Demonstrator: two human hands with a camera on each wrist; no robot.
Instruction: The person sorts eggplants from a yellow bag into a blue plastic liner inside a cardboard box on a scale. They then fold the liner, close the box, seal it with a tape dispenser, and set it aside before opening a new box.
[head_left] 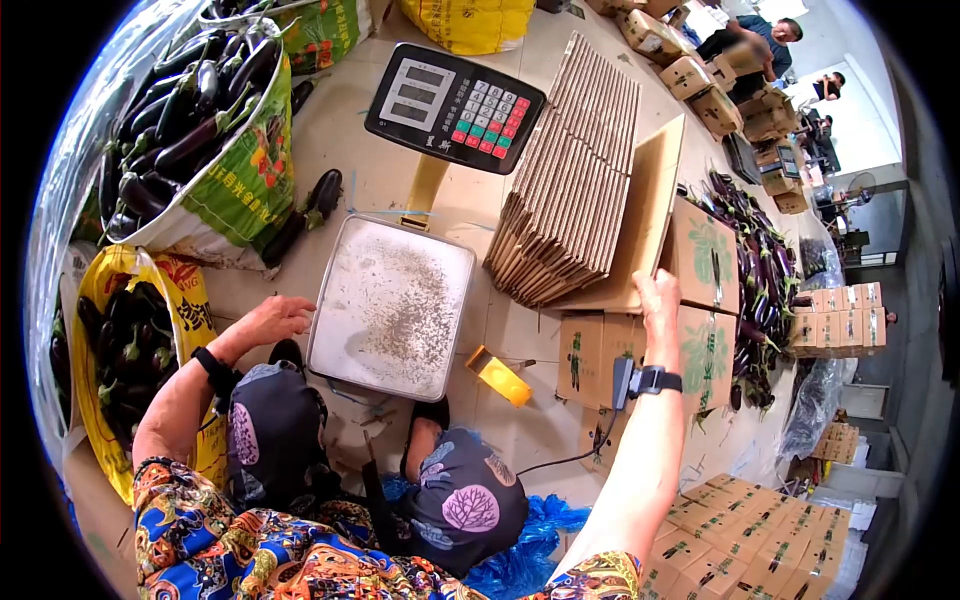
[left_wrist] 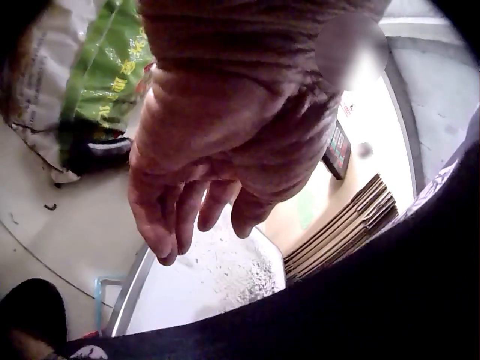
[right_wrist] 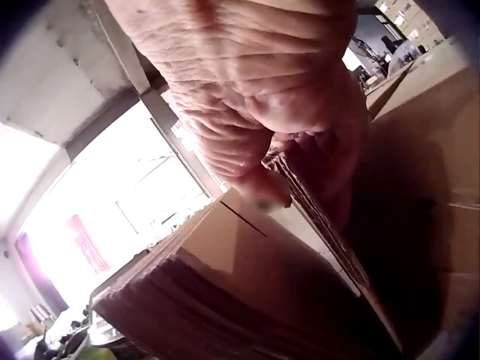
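Observation:
My right hand (head_left: 657, 297) pinches the near edge of a flattened cardboard box (head_left: 652, 205), thumb on one side and fingers on the other. This sheet leans away from a tall stack of folded cardboard boxes (head_left: 570, 170); in the right wrist view a gap separates the held cardboard (right_wrist: 324, 225) from the stack (right_wrist: 202, 277). My left hand (head_left: 275, 322) hangs with loosely bent fingers by the left edge of the weighing scale's platform (head_left: 385, 300), holding nothing. Dark grit lies scattered on that platform. Behind it stands the scale's display with keypad (head_left: 455, 108).
Sacks of eggplants (head_left: 235, 170) stand at the left. A yellow tape dispenser (head_left: 500, 376) lies on the floor right of the scale. Printed cartons (head_left: 705, 250) and a long heap of eggplants (head_left: 765, 280) are at the right. People (head_left: 765, 45) are at the back.

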